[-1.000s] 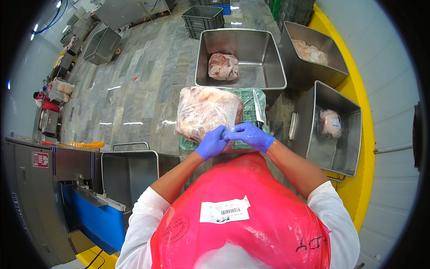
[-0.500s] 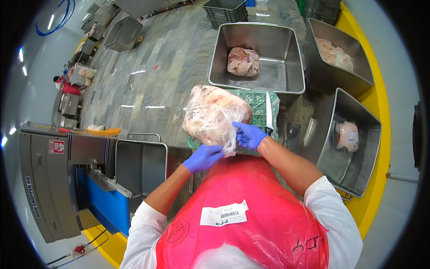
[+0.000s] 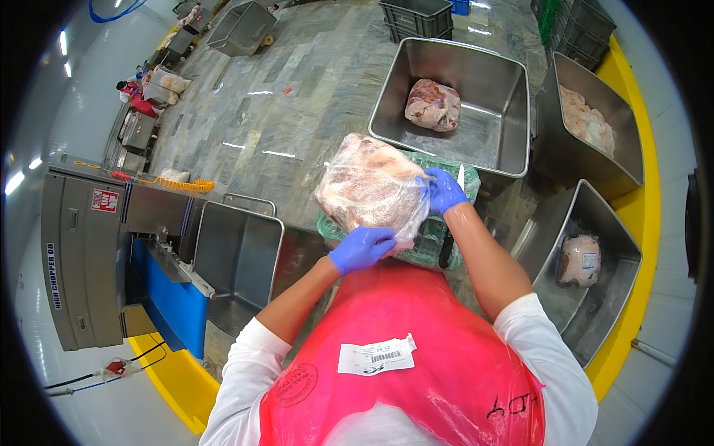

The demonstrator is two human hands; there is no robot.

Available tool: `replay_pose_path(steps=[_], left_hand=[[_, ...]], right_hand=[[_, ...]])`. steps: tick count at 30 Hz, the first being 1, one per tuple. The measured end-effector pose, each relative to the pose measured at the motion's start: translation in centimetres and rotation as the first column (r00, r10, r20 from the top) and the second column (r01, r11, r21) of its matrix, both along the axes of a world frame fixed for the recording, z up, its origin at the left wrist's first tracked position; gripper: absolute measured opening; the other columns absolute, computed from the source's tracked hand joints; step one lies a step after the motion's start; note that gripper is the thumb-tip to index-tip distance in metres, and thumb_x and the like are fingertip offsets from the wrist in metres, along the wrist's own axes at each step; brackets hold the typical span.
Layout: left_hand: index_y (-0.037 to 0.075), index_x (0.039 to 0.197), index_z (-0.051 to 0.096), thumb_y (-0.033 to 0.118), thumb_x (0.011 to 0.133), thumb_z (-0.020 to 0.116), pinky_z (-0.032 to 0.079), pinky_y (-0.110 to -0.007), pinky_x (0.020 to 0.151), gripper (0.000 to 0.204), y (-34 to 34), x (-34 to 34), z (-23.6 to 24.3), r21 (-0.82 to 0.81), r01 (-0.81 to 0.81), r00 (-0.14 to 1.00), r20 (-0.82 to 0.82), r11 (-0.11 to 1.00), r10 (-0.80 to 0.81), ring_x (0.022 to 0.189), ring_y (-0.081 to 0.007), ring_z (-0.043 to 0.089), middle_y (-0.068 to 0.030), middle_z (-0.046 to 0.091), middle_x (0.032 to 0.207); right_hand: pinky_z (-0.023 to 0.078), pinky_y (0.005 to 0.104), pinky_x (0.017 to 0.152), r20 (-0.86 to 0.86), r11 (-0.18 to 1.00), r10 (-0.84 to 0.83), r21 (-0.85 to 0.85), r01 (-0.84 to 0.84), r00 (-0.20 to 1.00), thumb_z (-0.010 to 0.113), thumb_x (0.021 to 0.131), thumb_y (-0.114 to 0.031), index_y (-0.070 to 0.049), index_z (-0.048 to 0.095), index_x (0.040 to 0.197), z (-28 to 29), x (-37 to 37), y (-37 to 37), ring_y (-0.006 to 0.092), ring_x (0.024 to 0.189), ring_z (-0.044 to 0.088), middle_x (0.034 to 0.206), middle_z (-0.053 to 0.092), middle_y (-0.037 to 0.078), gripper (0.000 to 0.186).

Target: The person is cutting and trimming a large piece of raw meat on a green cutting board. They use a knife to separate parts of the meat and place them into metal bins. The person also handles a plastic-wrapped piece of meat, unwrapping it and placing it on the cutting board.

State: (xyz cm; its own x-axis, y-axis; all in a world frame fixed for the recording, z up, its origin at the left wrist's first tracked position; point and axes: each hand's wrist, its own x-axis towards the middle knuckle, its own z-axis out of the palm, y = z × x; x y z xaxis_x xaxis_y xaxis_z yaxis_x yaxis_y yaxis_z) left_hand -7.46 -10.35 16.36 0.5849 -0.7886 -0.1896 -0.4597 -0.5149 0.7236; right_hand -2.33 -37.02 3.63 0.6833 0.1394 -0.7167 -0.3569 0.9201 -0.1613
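Observation:
A large piece of pale, marbled meat in clear plastic wrap lies on a green plastic-covered grid surface in front of me. My left hand, in a blue glove, is closed on the wrap at the near edge. My right hand, also gloved, grips the wrap at the right side of the meat. A knife with a black handle and pale blade lies on the green surface at the right, partly behind my right wrist and hand.
Steel bins with meat stand ahead and to the right. A steel bin and machine with blue belt stand at left. Stacked grey crates are farther back; a person in red is far left.
My right hand has moved up along the wrap's right side. My left hand shifted down-left, then up-right along the near edge. The meat appears turned slightly, and my view has shifted.

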Motion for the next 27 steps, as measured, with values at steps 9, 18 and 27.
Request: replay_pose_path(steps=[9, 18, 27], left_hand=[[0.002, 0.103, 0.07, 0.021, 0.1, 0.063, 0.054, -0.039, 0.076, 0.021, 1.8, 0.8, -0.6, 0.056, 0.019, 0.999, -0.05, 0.998, -0.016, 0.081, -0.029, 0.07, -0.0175, 0.07, 0.088], [0.005, 0.101, 0.067, 0.023, 0.104, 0.061, 0.056, -0.032, 0.082, 0.019, 3.1, 0.1, -4.6, -0.062, -0.638, 0.568, -0.711, 0.768, 0.414, 0.089, -0.0139, 0.066, -0.0007, 0.065, 0.094], [0.01, 0.103, 0.062, 0.026, 0.104, 0.058, 0.056, -0.032, 0.072, 0.017, 0.8, 0.7, -6.9, 0.04, -0.631, 0.504, -0.738, 0.775, 0.449, 0.081, -0.0143, 0.062, -0.0022, 0.063, 0.091]], right_hand=[[0.045, 0.0337, 0.051, 0.188, 0.678, 0.354, -0.726, -0.113, 0.916, 0.06, 0.095, -0.007, -0.008, 0.062, 0.082, -2.4, -1.6, 1.3, 0.0179, 0.056, 0.052, 0.067, 0.051, 0.005, 0.013], [0.057, 0.0295, 0.083, 0.394, 0.57, 0.386, -0.813, 0.12, 0.834, 0.066, 0.095, -0.001, 0.0, 0.065, 0.102, 0.9, -4.1, 0.7, 0.019, 0.089, 0.067, 0.095, 0.068, 0.009, 0.007], [0.056, 0.0344, 0.084, 0.382, 0.453, 0.294, -0.863, 0.224, 0.876, 0.054, 0.087, 0.004, 0.001, 0.061, 0.107, 0.0, -7.1, -0.3, 0.0221, 0.091, 0.068, 0.098, 0.069, 0.01, 0.021]])
